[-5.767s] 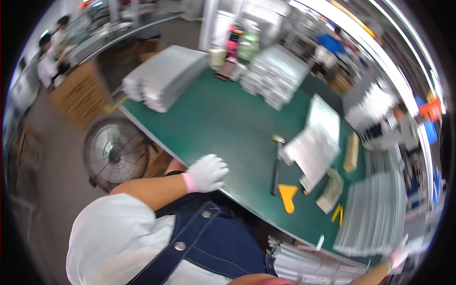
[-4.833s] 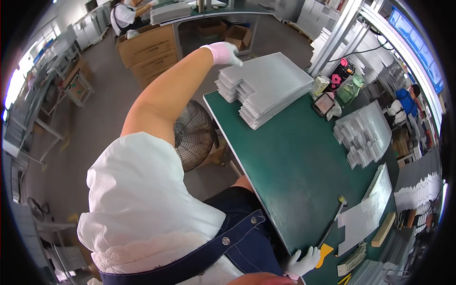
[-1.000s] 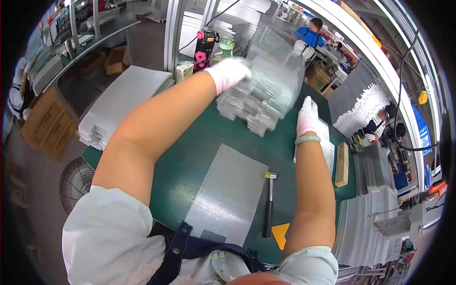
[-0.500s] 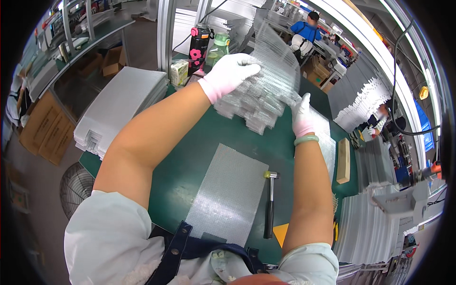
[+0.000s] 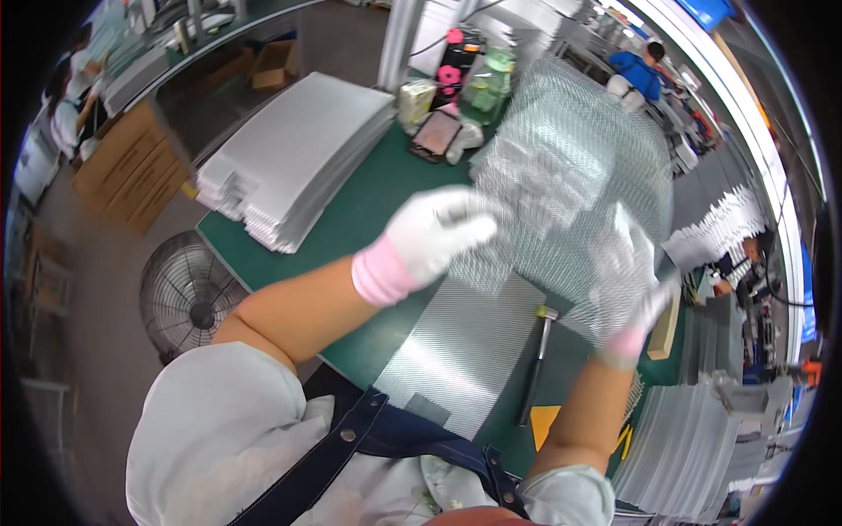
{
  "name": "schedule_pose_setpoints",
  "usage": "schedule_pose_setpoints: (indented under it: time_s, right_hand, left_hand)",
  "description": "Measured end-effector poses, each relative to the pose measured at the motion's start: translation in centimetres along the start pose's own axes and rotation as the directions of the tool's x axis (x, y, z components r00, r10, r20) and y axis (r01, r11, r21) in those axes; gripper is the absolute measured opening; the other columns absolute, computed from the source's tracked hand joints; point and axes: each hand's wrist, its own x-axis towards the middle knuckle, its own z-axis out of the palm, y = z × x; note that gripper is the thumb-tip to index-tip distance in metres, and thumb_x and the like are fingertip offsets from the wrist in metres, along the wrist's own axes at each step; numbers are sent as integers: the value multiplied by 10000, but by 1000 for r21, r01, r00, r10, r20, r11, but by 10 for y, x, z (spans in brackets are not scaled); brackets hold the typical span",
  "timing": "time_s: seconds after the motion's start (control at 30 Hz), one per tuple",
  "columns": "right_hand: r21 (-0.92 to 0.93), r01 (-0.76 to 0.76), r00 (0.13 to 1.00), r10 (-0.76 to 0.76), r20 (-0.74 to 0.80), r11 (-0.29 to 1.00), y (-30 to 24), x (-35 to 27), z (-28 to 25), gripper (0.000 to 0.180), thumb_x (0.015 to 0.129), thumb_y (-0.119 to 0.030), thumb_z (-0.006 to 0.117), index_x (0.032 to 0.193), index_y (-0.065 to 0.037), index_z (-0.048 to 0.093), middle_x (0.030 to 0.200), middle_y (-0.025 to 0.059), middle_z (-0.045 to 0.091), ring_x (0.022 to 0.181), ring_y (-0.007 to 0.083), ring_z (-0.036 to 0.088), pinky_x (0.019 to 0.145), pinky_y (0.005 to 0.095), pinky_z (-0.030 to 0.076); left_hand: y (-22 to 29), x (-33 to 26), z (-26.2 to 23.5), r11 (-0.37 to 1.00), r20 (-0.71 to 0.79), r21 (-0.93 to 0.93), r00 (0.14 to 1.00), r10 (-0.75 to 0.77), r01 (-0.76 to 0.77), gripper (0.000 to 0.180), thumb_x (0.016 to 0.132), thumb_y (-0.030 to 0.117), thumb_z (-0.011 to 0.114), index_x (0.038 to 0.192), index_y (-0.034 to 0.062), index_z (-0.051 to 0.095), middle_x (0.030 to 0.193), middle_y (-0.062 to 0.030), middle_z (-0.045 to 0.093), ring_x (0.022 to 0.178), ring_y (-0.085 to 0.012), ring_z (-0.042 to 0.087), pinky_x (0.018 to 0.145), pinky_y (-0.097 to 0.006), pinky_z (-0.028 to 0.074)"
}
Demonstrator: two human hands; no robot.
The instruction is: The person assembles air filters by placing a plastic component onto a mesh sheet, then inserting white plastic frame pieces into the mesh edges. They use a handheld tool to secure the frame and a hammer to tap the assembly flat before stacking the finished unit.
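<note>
My left hand (image 5: 436, 235), in a white glove with a pink cuff, is closed with thumb and fingers on the left edge of a translucent mesh sheet (image 5: 614, 167). My right hand (image 5: 633, 302), gloved the same way, grips the sheet's near right part; the mesh partly covers its fingers, and motion blurs both. The sheet hangs tilted over a stack of similar mesh pieces (image 5: 544, 180). Below my hands, another flat silver mesh sheet (image 5: 460, 351) lies on the green table (image 5: 355, 337). To its right rests a small hammer (image 5: 537, 368) with a black handle.
A stack of pale sheets (image 5: 298, 145) occupies the table's left side. Behind are a phone (image 5: 436, 134), a black flowered bottle (image 5: 458, 66) and a green bottle (image 5: 488, 88). A wooden block (image 5: 664, 331) and stacked sheets (image 5: 680, 447) stand right. A floor fan (image 5: 197, 302) is at left.
Both hands have come nearer to me, drawing the mesh sheet away from the back of the table and over the flat sheet's far end. The whole view has shifted as well.
</note>
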Motion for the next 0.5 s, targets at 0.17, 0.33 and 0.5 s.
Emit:
schedule_pose_setpoints:
  time_s: [0.17,0.33,0.5]
  right_hand:
    - [-850,-15,925,-315,-211,527,62,-157,63,635,933,-196,651,1436,63,365,1220,129,585,1033,171,600,862,263,491]
    - [-836,-279,833,-314,-455,472,89,-219,76,522,949,-42,539,1436,50,375,931,34,619,766,64,556,698,203,475]
    - [-862,-498,815,-288,-503,98,123,-233,69,785,854,-322,750,1407,91,376,679,46,546,591,137,508,636,285,471]
  left_hand:
    - [-33,-91,-4,945,-81,128,953,-292,300,628,906,132,653,1447,-34,380,973,-91,680,848,-105,640,756,-232,516]
    - [-39,-121,-3,728,-21,664,978,-209,170,647,817,299,731,1333,-6,487,819,-84,667,724,-172,649,667,-309,523]
    - [-74,-159,6,423,-47,906,997,64,16,558,837,353,721,1239,16,529,788,-117,628,711,-271,637,667,-365,521]
